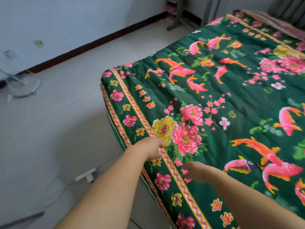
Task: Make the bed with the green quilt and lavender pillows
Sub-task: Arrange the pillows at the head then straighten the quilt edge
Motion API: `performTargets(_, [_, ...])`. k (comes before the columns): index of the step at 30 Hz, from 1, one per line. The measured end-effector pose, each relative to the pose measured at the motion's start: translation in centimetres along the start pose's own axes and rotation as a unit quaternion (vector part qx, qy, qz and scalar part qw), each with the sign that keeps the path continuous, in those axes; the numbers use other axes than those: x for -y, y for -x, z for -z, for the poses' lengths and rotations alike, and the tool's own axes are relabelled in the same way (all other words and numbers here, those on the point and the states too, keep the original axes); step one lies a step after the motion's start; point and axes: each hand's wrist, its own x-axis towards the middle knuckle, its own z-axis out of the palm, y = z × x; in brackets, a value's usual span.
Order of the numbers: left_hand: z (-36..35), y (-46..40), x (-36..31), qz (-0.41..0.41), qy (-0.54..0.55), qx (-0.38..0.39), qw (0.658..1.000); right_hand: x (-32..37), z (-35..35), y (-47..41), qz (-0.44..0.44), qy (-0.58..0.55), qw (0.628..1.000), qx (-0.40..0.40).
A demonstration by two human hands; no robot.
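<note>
The green quilt [219, 103], printed with pink fish and large flowers, lies spread flat over the bed and hangs a little over its near left edge. My left hand [151, 149] reaches onto the patterned border strip near the edge; its fingers are blurred and lie against the cloth. My right hand [197, 171] hovers just above the quilt a little to the right, fingers loosely curled and holding nothing. No lavender pillows are in view. A pinkish cover [279, 23] shows at the far end of the bed.
Pale tiled floor [66, 121] runs along the left of the bed. A fan base [23, 86] stands at the far left by the wall. A white power strip [85, 175] lies on the floor near the bed. Metal furniture legs [178, 19] stand at the back.
</note>
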Motion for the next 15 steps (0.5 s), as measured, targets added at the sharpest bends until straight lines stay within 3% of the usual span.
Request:
performTargets(8, [3.2, -0.1, 8.0, 0.053, 0.035, -0.012, 0.998, 7.4, 3.8, -4.6, 0.042, 0.001, 0.999, -0.023])
performTargets(15, [9.1, -3.9, 15.8, 0.024, 0.001, -0.019, 1.0, 15.5, 8.8, -9.2, 0.034, -0.026, 0.997, -0.063])
